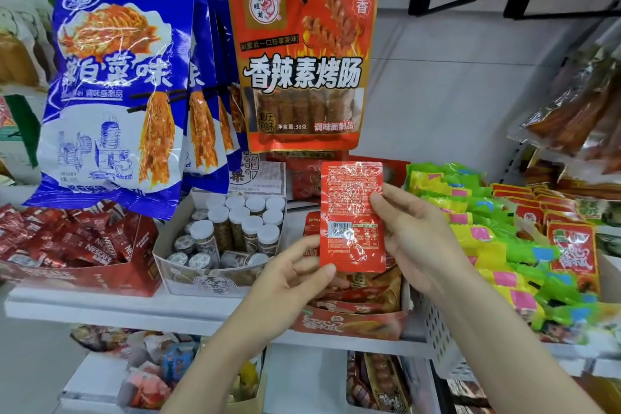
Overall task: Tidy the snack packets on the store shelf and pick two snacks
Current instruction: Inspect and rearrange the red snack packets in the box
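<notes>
A small red snack packet [351, 215] is held upright in front of the shelf, its printed back with a barcode facing me. My left hand [295, 276] pinches its lower left corner with the thumb on the front. My right hand [413, 235] grips its right edge, thumb on the face. Below it stands an open red display box [349, 324] with more red and orange packets lying in it.
Blue packets [111, 91] and a red-orange packet [302, 67] hang from hooks above. On the white shelf [100, 311] stand a Nescafe sachet box [77, 245], a box of small jars [232, 232], and a basket of green-yellow packets [497, 245]. Lower shelves hold more snacks.
</notes>
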Action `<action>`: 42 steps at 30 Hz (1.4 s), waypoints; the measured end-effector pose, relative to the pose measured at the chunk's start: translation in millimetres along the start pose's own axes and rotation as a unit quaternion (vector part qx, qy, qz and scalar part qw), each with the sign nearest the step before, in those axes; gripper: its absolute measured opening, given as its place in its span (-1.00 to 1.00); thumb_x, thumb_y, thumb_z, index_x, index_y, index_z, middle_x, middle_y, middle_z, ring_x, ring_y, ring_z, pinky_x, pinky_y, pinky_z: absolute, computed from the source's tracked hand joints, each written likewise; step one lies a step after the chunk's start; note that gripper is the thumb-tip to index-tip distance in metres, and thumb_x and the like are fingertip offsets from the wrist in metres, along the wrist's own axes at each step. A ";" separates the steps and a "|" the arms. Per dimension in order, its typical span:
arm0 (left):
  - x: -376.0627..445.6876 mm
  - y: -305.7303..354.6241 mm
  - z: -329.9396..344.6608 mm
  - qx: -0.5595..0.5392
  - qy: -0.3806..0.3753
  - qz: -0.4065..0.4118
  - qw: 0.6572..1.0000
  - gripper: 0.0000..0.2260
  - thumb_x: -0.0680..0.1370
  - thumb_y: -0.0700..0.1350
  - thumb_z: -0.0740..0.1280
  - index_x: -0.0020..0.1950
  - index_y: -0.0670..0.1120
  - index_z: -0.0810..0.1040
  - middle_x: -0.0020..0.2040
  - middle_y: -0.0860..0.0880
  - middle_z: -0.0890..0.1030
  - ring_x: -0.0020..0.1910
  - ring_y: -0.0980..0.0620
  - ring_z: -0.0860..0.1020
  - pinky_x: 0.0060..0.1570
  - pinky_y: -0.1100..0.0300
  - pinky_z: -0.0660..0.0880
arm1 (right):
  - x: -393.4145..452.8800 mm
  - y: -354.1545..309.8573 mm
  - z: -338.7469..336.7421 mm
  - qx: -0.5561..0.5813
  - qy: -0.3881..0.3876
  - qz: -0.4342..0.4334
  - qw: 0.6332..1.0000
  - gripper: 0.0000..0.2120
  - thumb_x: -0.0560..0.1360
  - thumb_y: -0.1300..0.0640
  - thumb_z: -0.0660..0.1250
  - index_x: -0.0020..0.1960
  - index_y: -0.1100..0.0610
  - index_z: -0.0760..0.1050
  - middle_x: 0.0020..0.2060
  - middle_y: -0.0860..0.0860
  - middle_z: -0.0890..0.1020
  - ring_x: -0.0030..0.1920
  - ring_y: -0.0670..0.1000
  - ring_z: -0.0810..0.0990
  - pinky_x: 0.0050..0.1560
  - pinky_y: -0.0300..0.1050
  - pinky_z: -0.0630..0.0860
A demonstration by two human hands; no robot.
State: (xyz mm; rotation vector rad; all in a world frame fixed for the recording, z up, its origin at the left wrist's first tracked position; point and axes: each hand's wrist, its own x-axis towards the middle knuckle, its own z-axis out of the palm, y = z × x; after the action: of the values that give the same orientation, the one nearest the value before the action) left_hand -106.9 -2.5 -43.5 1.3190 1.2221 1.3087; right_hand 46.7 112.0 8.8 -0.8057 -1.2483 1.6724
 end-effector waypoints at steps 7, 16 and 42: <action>5.8 -7.0 5.0 -0.058 0.035 0.009 0.998 -0.54 0.54 -0.05 0.35 0.41 0.17 0.34 0.10 -0.11 0.70 0.11 -0.10 0.67 0.09 0.10 0.60 | -1.3 4.6 2.3 0.040 -0.005 0.029 0.999 -0.80 0.60 0.20 0.28 0.18 0.11 0.60 0.02 0.06 0.72 0.03 0.04 0.70 -0.10 -0.07 0.65; 16.1 -9.1 18.2 0.056 0.091 0.056 0.993 -0.55 0.67 -0.14 0.19 0.41 0.38 0.34 0.25 0.30 0.53 0.18 0.09 0.61 0.05 -0.02 0.63 | -9.0 12.1 11.2 -0.207 0.013 -0.049 0.977 -0.68 0.43 -0.21 0.41 0.14 -0.15 0.56 -0.05 -0.12 0.71 0.00 -0.12 0.68 0.10 0.01 0.62; -2.3 -7.1 7.7 0.248 -0.001 -0.007 0.969 -0.43 0.42 0.04 0.54 0.27 0.41 0.34 0.04 0.31 0.64 0.15 0.32 0.54 0.19 0.13 0.50 | -6.9 -25.7 -8.8 0.033 0.100 -0.054 0.993 -0.76 0.66 0.22 0.15 0.19 0.20 0.56 0.11 0.20 0.66 0.04 0.09 0.63 0.27 0.22 0.49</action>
State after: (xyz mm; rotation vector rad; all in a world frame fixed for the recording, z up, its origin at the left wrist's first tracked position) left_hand -99.6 -3.6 -51.2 1.6489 1.6221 1.0222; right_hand 63.9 112.1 30.9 -0.8289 -1.0741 1.4978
